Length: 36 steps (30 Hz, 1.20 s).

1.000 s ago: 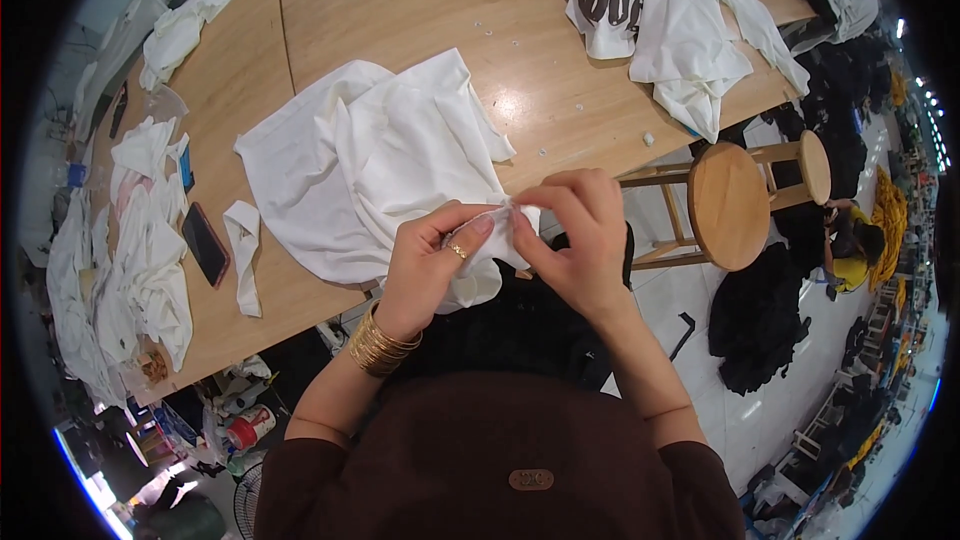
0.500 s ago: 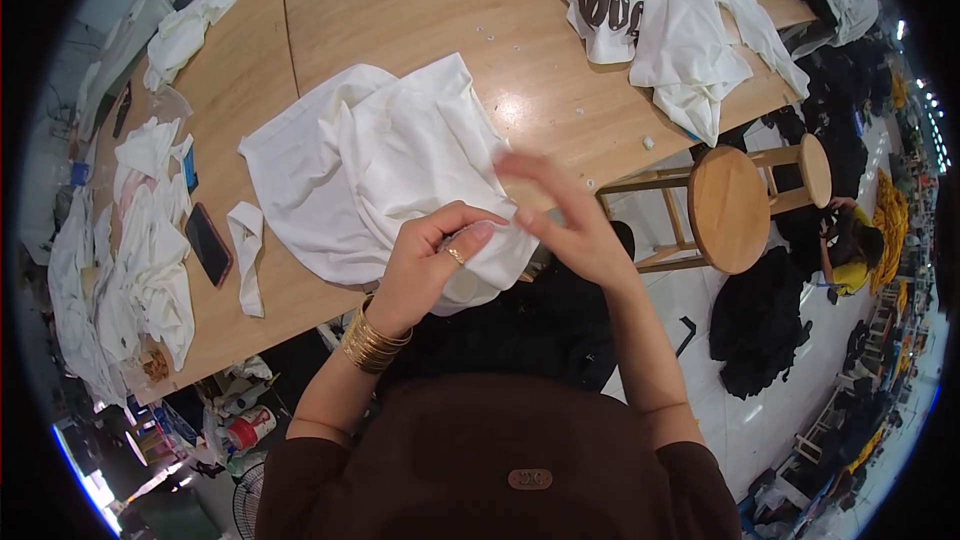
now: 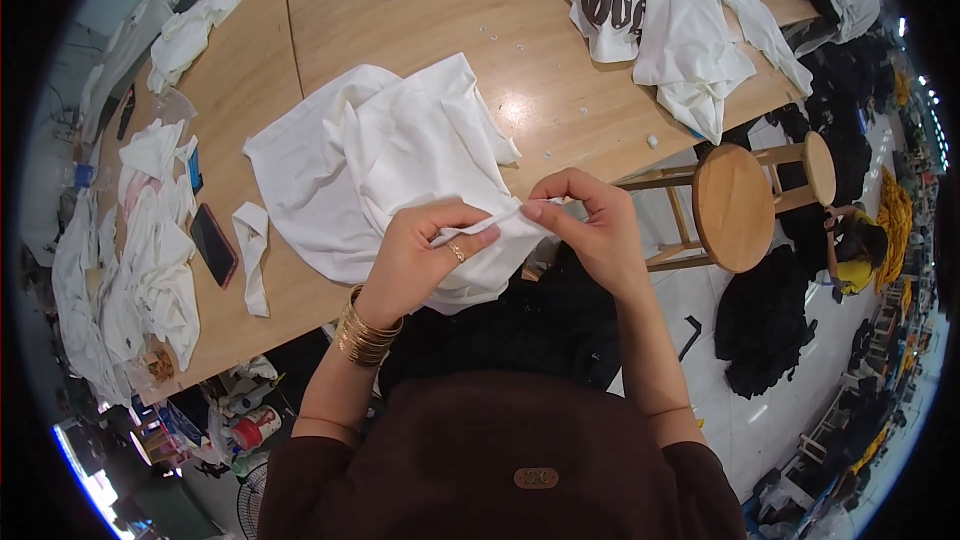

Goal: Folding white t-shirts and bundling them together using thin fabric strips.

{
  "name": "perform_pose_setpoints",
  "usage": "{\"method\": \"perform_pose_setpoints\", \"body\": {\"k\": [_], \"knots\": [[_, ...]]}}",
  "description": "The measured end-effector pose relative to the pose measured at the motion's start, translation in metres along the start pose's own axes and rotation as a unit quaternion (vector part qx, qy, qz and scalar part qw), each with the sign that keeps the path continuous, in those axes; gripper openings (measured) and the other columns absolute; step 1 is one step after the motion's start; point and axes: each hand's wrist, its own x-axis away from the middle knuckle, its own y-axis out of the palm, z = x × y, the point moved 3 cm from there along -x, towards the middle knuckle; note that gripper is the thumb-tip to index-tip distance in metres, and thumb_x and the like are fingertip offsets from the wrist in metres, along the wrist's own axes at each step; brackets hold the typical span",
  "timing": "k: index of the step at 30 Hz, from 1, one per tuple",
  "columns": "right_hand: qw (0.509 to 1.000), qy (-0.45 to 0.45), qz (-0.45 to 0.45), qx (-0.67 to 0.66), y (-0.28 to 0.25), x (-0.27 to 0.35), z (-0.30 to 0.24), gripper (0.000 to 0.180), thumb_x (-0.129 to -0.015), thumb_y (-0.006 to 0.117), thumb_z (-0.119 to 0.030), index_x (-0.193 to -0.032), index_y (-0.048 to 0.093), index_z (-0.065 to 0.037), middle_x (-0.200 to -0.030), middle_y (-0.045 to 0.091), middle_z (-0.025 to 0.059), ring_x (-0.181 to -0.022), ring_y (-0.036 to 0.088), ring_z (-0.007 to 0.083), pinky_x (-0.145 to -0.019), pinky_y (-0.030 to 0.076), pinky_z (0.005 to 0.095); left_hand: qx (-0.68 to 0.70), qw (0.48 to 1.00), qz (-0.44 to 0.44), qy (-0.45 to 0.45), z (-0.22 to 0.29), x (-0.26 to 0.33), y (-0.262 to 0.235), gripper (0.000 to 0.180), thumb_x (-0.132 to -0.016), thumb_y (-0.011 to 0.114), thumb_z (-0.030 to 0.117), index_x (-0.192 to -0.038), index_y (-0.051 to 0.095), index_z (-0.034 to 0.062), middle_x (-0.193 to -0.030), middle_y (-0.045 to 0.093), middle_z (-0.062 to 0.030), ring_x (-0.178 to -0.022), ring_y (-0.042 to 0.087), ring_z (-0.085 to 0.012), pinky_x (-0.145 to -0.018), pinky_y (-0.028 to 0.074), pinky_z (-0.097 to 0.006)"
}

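Note:
A white cloth garment (image 3: 410, 150) lies in loose folds on the wooden table, its near end lifted over the table's front edge. My left hand (image 3: 420, 250), with a ring and gold bangles, pinches the lifted edge between thumb and fingers. To its right, my right hand (image 3: 602, 225) pinches the same edge with thumb and forefinger. A stretch of the edge runs taut between the two hands. Part of the garment hangs below my left hand. Its exact kind cannot be made out from the folds.
Left on the table (image 3: 400, 0) are a white fabric strip (image 3: 252, 258), a dark phone (image 3: 216, 245) and piled white cloth (image 3: 160, 260). White printed garments (image 3: 690, 50) lie at far right. Wooden stools (image 3: 733, 208) stand right; beyond them sits a person in yellow (image 3: 853, 270).
My right hand, blurred and raised from the cloth before, has come down and now pinches the garment's edge. My left hand keeps its hold and has shifted slightly.

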Motion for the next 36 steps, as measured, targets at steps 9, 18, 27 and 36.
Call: {"method": "perform_pose_setpoints", "body": {"k": [9,18,27,36], "knots": [[0.896,-0.283,0.212,0.269,-0.005,0.002,-0.009,0.011,-0.074,0.068,-0.010,-0.079,0.062,-0.002,-0.072,0.058,0.0081,-0.069,0.053,0.0230,-0.060,0.042,0.0300,0.198,0.976,0.027,-0.091,-0.007,0.002,0.011,0.025,-0.090,0.053,0.017,-0.102,0.061,-0.0042,-0.088,0.062,0.0003,-0.077,0.051,-0.0037,-0.070,0.041,-0.019],[0.957,-0.184,0.142,0.172,-0.003,-0.005,0.001,0.019,-0.073,0.070,-0.015,-0.085,0.061,-0.005,-0.080,0.059,0.0068,-0.075,0.053,0.0232,-0.074,0.039,0.0343,0.246,0.963,0.025,-0.105,-0.010,0.003,0.012,0.028,-0.092,0.051,0.019,-0.105,0.060,-0.0041,-0.089,0.062,-0.0008,-0.079,0.053,-0.0039,-0.071,0.042,-0.019],[0.993,-0.082,-0.016,0.084,0.004,0.000,0.006,0.016,-0.076,0.068,-0.016,-0.068,0.060,-0.005,-0.063,0.053,0.0053,-0.065,0.049,0.0202,-0.066,0.036,0.0326,0.141,0.988,0.026,-0.055,-0.007,0.003,0.018,0.025,-0.088,0.057,0.017,-0.101,0.062,-0.0041,-0.086,0.063,-0.0028,-0.076,0.054,-0.0051,-0.069,0.044,-0.020],[0.908,-0.287,0.193,0.238,0.000,0.005,-0.013,0.013,-0.068,0.070,-0.006,-0.079,0.065,-0.007,-0.079,0.057,0.0060,-0.078,0.054,0.0230,-0.070,0.039,0.0314,0.243,0.964,0.067,-0.082,-0.009,-0.008,0.015,0.026,-0.090,0.053,0.018,-0.100,0.062,-0.0042,-0.083,0.063,-0.0014,-0.077,0.053,-0.0050,-0.068,0.044,-0.022]]}}
